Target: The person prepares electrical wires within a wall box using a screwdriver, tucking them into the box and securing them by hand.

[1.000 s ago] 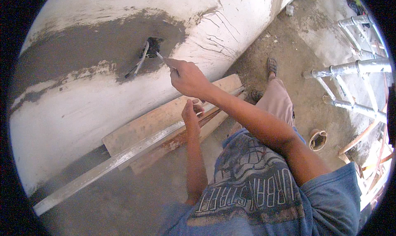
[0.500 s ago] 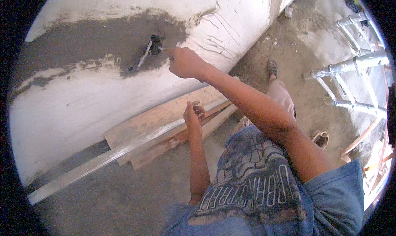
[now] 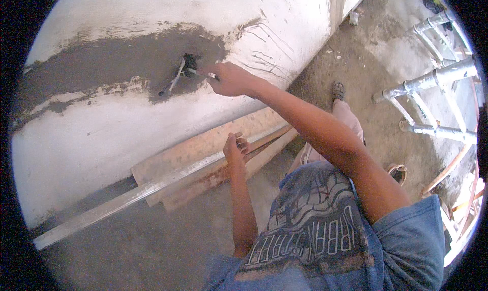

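Observation:
A dark hole (image 3: pixel 190 62) sits in a band of grey wet-looking mortar (image 3: pixel 122 54) on the white wall. From it a pale strip or cable (image 3: pixel 176 81) hangs down to the left, its lower end dark. My right hand (image 3: pixel 231 79) is closed around a thin, slender tool (image 3: pixel 202 74), whose far end reaches into the hole's edge; its exact kind is too small to make out. Lower down, my left hand (image 3: pixel 235 146) hovers in front of the boards by the wall, fingers loosely curled and apart, with nothing visible in it.
Wooden boards (image 3: pixel 208 138) and a long metal straightedge bar (image 3: pixel 117 202) lie along the wall's foot. Metal scaffold frames (image 3: pixel 432 87) stand at the right. A round container (image 3: pixel 397 174) sits on the concrete floor (image 3: pixel 376 133), and a small pale block (image 3: pixel 354 19) lies farther off.
The thin tool in my right hand now shows more clearly, pointing into the hole. My left hand has shifted slightly down and left in the view.

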Action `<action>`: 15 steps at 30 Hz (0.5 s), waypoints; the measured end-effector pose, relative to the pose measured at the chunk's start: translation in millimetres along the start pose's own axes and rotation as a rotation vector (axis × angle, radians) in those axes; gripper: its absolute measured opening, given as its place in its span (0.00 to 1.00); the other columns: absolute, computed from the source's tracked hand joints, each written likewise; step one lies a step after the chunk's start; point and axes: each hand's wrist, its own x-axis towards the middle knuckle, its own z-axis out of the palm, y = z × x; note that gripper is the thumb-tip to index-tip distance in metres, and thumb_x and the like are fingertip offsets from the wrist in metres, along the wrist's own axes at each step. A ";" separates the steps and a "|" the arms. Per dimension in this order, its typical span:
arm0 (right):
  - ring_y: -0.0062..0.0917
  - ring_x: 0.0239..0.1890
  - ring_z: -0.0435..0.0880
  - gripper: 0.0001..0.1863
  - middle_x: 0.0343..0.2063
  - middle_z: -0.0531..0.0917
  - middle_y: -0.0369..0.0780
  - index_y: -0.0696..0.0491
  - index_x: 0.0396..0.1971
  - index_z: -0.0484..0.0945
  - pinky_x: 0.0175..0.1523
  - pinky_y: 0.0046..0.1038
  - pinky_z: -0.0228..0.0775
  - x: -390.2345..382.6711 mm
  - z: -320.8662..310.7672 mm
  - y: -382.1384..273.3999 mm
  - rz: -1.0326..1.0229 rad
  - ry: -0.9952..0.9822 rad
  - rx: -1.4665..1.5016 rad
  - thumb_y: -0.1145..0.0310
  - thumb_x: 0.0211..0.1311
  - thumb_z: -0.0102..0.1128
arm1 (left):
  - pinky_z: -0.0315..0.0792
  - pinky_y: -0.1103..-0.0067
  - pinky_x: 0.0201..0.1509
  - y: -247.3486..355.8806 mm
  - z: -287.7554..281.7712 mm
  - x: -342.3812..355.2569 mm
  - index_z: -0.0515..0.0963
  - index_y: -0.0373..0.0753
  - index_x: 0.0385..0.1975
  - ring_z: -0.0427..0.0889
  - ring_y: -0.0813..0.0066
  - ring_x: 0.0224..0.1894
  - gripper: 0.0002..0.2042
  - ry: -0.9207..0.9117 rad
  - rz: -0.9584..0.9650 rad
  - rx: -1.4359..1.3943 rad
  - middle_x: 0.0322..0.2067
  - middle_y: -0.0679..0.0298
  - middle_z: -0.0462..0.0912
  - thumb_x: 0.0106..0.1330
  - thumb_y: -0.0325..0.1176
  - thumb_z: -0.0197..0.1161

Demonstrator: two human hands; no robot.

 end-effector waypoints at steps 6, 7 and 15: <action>0.45 0.37 0.81 0.21 0.33 0.81 0.53 0.50 0.52 0.75 0.45 0.40 0.71 -3.9 -18.9 10.7 -0.111 -0.065 0.046 0.67 0.57 0.50 | 0.74 0.79 0.30 -19.0 8.1 -8.0 0.77 0.37 0.40 0.78 0.76 0.27 0.19 -0.011 -0.008 -0.017 0.26 0.64 0.77 0.69 0.48 0.51; 0.45 0.36 0.81 0.21 0.32 0.81 0.53 0.50 0.52 0.75 0.44 0.41 0.72 -8.9 -26.0 7.1 -0.121 -0.067 0.074 0.67 0.57 0.50 | 0.75 0.79 0.30 -20.5 10.6 -9.2 0.77 0.37 0.40 0.78 0.76 0.27 0.19 -0.010 -0.003 -0.034 0.26 0.64 0.78 0.69 0.48 0.51; 0.46 0.32 0.81 0.21 0.27 0.81 0.53 0.52 0.51 0.76 0.42 0.42 0.71 -11.3 -25.9 -21.7 -0.044 0.021 0.253 0.69 0.56 0.50 | 0.76 0.78 0.31 -14.9 44.0 -14.1 0.76 0.37 0.40 0.79 0.75 0.28 0.17 0.023 -0.096 -0.029 0.27 0.63 0.79 0.69 0.46 0.52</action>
